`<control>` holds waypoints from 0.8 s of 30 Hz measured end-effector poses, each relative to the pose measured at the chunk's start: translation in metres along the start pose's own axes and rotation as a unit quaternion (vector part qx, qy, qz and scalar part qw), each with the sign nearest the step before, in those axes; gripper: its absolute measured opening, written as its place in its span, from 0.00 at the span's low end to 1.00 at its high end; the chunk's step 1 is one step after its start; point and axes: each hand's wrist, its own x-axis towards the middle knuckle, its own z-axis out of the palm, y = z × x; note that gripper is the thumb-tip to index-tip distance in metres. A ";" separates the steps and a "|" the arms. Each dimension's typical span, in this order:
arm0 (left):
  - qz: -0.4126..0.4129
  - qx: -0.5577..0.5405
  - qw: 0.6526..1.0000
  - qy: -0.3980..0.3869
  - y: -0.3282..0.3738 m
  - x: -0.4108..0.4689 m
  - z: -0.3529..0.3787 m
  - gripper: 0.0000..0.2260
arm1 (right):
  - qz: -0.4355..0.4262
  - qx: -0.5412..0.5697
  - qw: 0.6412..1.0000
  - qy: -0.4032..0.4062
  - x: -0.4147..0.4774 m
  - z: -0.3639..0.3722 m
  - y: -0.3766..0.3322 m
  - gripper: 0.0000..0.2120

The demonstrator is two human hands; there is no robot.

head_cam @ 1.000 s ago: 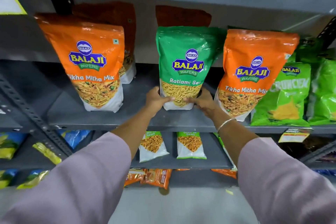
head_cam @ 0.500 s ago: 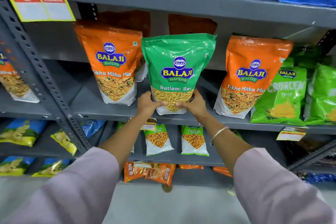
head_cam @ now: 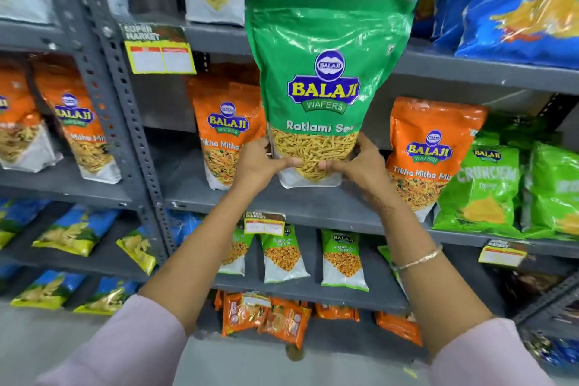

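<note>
Looking down from my head, I hold a green Ratlami Sev pouch (head_cam: 322,72) upright in front of the rack, its white base just above the grey metal shelf (head_cam: 313,207) and its sealed top level with the shelf above. My left hand (head_cam: 260,163) grips the pouch's lower left corner and my right hand (head_cam: 357,166) grips the lower right, each with the thumb curled across the front and the fingers hidden behind. The pouch is glossy, crinkled plastic with a flat bottom, and its lower panel shows thin yellow sev strands; I cannot tell whether that is a window or print. On the shelf to the left stands an orange Tikha Mitha Mix pouch (head_cam: 225,135). To the right is a second orange pouch (head_cam: 432,147), and beside it a puffy light-green Crunchem bag (head_cam: 482,188). A yellow price card (head_cam: 159,53) hangs from the upper shelf edge. Lower down stand narrow Chana Jor Garam packets (head_cam: 341,257), green above and white at the foot. Shiny blue bags (head_cam: 526,0) fill the top right. A thin metal bangle (head_cam: 419,258) circles my right wrist.
</note>
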 end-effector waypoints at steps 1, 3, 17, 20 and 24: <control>0.015 0.000 1.000 0.001 0.014 0.001 -0.004 0.17 | -0.010 0.004 1.000 0.003 0.000 -0.007 -0.014 0.34; 0.048 0.006 0.999 0.011 0.045 0.005 -0.011 0.17 | -0.032 0.006 0.999 0.009 0.004 -0.022 -0.041 0.33; 0.176 0.071 0.981 0.048 0.224 0.121 -0.045 0.23 | -0.140 0.018 0.989 0.030 0.089 -0.114 -0.204 0.31; 0.156 0.077 0.984 0.046 0.237 0.141 -0.039 0.22 | -0.131 0.030 0.991 0.023 0.116 -0.120 -0.213 0.31; 0.140 0.100 0.985 0.030 0.238 0.160 -0.029 0.24 | -0.085 0.055 0.995 -0.001 0.145 -0.117 -0.204 0.32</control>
